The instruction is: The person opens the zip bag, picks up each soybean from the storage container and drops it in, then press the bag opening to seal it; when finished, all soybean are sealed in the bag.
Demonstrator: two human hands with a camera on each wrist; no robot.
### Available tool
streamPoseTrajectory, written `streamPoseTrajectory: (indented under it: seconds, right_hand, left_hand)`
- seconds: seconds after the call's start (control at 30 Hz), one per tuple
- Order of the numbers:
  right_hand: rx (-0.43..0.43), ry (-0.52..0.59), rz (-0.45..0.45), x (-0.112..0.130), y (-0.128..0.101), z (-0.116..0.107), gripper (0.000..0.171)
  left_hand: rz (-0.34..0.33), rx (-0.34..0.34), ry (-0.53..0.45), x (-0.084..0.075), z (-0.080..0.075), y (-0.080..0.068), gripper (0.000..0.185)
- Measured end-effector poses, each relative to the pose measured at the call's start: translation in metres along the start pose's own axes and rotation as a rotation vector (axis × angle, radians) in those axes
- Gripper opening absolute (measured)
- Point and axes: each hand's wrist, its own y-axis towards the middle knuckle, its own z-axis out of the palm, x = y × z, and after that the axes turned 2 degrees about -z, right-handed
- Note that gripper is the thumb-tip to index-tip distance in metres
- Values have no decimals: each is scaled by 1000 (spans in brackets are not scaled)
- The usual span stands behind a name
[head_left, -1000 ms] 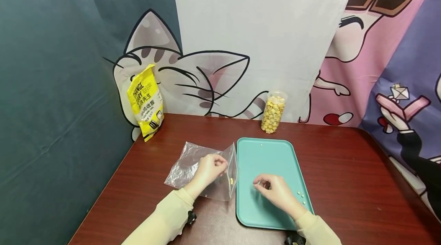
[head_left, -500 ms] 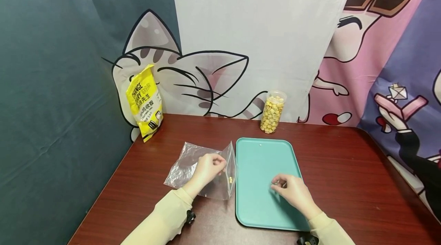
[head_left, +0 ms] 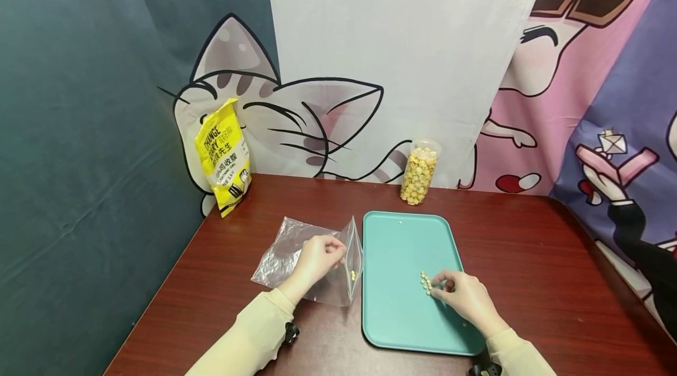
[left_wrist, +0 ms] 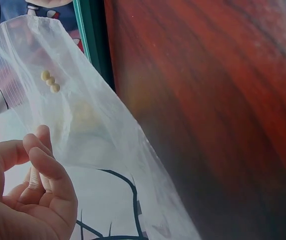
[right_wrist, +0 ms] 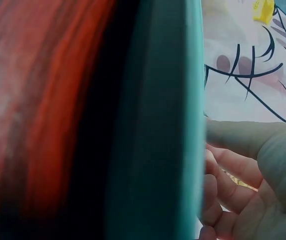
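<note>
My left hand [head_left: 319,259] pinches the near lip of a clear zip bag [head_left: 285,255] and keeps its mouth standing open toward the tray. Several small round pale-yellow tablets [left_wrist: 50,81] show inside the bag in the left wrist view. Over the turquoise tray [head_left: 391,247], my right hand [head_left: 465,299] has loosely curled fingers, with thumb and forefinger apart. Its fingertips are at the right side of a short cluster of pale tablets [head_left: 426,283]. In the right wrist view the tray rim hides the right fingertips.
A clear tub of popcorn [head_left: 419,175] stands behind the tray. A yellow snack bag [head_left: 224,158] leans on the patterned cloth backdrop at the back left. One loose tablet [head_left: 464,324] lies near the tray's right edge, another tablet [head_left: 400,222] near its far edge.
My right hand has moved right across the tray, and a cluster of tablets now shows left of its fingertips. My left hand keeps its hold on the bag, nearly still.
</note>
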Motion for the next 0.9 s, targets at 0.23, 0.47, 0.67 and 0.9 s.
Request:
streamPoseTrajectory:
  seconds: [0.23,0.47,0.67,0.9]
  right_hand:
    - [-8,-28,-21,0,2,4,12]
    - [-1,-39,-28,2,3,5,12]
    - [6,-38,-25,0,3,6,12]
    - [12,-46,-39,0,5,8,13]
  left_hand:
    - [-7,6,-10,1,0,0,8]
    - [-2,3,-7,1,0,0,8]
    - [-3,5,-1,1,0,-1,8]
    - [-5,4,-5,2,1,1,8]
